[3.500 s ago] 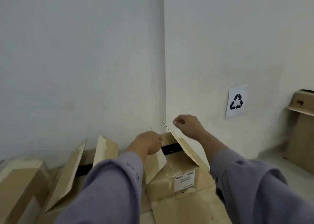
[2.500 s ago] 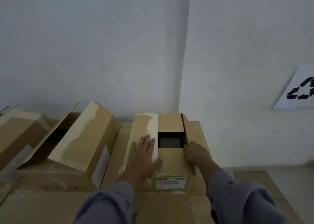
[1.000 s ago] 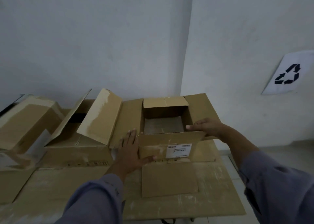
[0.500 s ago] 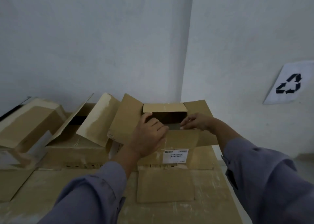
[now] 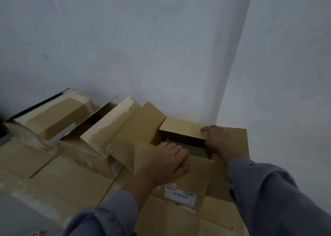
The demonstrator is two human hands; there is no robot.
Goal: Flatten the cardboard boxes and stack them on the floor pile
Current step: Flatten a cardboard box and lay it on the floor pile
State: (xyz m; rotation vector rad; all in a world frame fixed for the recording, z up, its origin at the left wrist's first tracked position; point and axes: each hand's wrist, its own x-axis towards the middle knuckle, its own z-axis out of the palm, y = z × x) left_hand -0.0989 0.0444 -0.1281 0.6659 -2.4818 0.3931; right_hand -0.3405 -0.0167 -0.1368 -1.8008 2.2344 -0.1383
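Cardboard box (image 5: pixel 180 185) sits in wall corner, on flattened sheets. Left hand (image 5: pixel 167 164) spread flat on near panel; right hand (image 5: pixel 217 138) pressed open on far flap (image 5: pixel 182 129). Advised: opposite walls are pushed inward together, corner creases are followed, weight is kept even.

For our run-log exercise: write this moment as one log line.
phase: flattening | left hand: palm flat on labelled box near wall | right hand: on far flap | box: half collapsed, not stacked

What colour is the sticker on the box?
The sticker is white with small dark print, seen in the head view.
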